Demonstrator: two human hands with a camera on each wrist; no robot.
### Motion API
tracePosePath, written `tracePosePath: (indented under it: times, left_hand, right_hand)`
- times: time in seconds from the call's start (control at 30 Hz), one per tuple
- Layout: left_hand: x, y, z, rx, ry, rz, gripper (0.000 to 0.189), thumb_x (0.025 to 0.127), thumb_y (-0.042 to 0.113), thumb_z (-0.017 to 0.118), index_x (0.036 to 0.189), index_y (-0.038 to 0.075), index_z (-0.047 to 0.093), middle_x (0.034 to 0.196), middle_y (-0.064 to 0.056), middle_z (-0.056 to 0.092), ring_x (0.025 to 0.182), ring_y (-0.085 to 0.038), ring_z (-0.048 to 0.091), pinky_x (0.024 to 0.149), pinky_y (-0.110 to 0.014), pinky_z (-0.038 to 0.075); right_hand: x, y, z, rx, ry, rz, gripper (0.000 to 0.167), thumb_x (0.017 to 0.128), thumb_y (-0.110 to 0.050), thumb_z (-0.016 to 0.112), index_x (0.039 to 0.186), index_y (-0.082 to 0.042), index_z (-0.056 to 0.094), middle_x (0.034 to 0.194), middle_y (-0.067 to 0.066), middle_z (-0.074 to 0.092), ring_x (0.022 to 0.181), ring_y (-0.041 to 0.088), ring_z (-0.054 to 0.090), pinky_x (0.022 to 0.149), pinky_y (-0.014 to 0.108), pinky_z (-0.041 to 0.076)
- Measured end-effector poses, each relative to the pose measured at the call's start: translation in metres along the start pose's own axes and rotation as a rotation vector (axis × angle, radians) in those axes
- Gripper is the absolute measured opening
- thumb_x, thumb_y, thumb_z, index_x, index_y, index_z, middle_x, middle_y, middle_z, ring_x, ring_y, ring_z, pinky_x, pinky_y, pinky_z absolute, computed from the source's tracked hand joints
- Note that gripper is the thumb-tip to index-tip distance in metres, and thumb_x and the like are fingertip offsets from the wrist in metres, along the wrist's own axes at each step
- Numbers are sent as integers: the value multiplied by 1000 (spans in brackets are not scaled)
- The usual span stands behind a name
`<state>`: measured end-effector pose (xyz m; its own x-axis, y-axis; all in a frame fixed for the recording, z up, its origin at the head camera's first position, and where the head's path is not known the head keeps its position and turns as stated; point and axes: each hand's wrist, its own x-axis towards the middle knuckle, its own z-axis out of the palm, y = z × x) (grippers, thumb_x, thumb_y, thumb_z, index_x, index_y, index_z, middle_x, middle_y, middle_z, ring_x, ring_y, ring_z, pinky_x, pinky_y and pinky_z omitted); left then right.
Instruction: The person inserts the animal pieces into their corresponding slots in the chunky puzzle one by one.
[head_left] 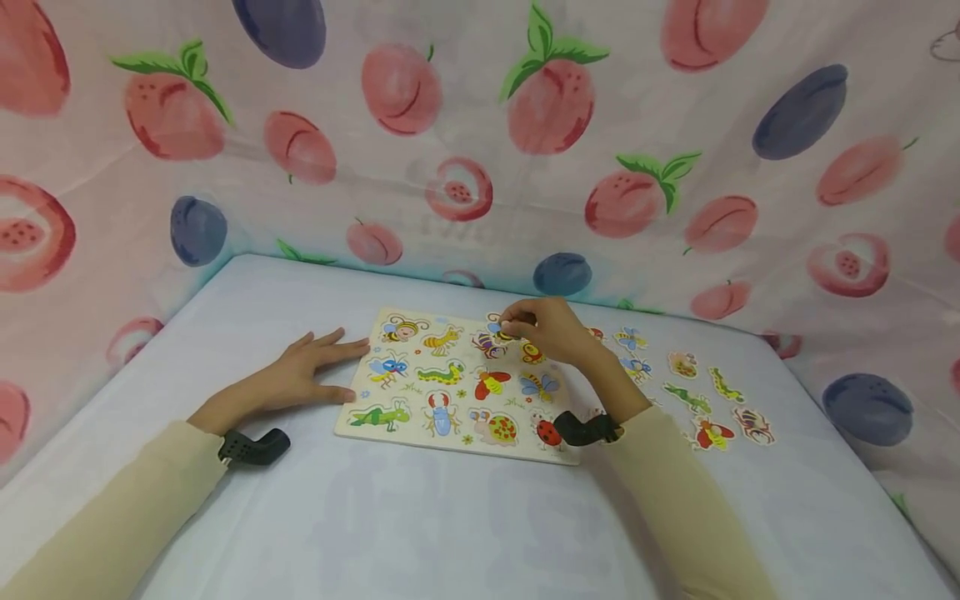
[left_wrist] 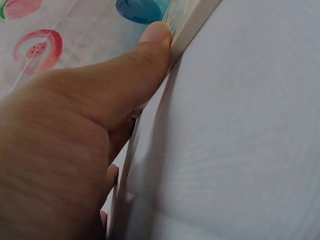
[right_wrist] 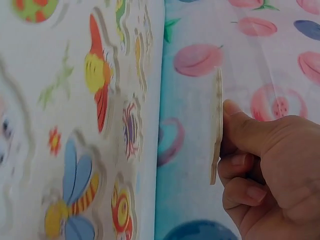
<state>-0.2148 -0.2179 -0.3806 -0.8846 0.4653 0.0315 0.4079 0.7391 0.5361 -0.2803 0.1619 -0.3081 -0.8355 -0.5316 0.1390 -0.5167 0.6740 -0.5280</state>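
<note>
A wooden insect puzzle board [head_left: 416, 438] lies flat on the table, with printed bugs in shallow recesses. My left hand [head_left: 300, 375] is spread at its left edge; in the left wrist view, the thumb [left_wrist: 145, 57] touches the board's side. Over the board's far right part, my right hand [head_left: 553, 332] pinches a flat wooden puzzle piece [right_wrist: 216, 130] between thumb and fingers. The piece is held on edge, raised above the board in the right wrist view. Its printed face is partly covered by the fingers, with a yellow and dark striped body showing in the head view.
Several loose insect pieces lie on the white table [head_left: 420, 533] right of the board, among them a caterpillar piece [head_left: 725, 384], a red-winged bug piece [head_left: 712, 434] and a spider piece [head_left: 753, 426]. A fruit-printed cloth [head_left: 480, 100] hangs behind the table.
</note>
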Motion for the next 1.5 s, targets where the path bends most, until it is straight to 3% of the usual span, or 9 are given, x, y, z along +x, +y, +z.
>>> tracePosePath:
  times: [0.2, 0.67, 0.97, 1.2, 1.5]
  left_hand:
    - [0, 0, 1, 1, 2, -4, 82, 79, 54, 71, 147, 17, 41, 152, -2, 34, 144, -34, 9, 113, -56, -3]
    - [-1, 2, -1, -4, -3, 7, 82, 79, 53, 71, 146, 16, 41, 152, -2, 35, 144, -35, 9, 112, -56, -2]
    - [1, 2, -1, 4, -1, 11, 82, 79, 53, 71, 146, 16, 42, 152, -1, 35, 144, -35, 10, 112, -56, -2]
    - [-2, 3, -2, 0, -4, 14, 80, 80, 52, 71, 145, 15, 43, 151, -3, 36, 143, -37, 11, 112, -58, -2]
    - [0, 2, -1, -16, 2, 36, 79, 81, 50, 71, 145, 15, 43, 151, -3, 36, 143, -37, 11, 111, -59, -2]
  right_hand:
    - [20, -14, 15, -11, -4, -13, 16, 94, -22, 64, 102, -10, 71, 85, -2, 67, 79, 20, 60, 71, 31, 50]
    - [48, -38, 38, 46, -37, -77, 18, 95, -22, 62, 102, -9, 71, 83, -3, 69, 82, 25, 66, 67, 29, 50]
    - [66, -52, 52, 44, -41, -44, 16, 94, -21, 63, 99, -10, 73, 81, -3, 68, 76, 17, 63, 67, 23, 50]
    - [73, -58, 62, 89, -67, -25, 16, 94, -19, 63, 101, -7, 72, 84, 1, 68, 82, 24, 64, 66, 23, 49]
    - [83, -65, 76, 96, -65, -19, 18, 94, -22, 62, 102, -9, 72, 87, -1, 68, 78, 14, 62, 65, 21, 49]
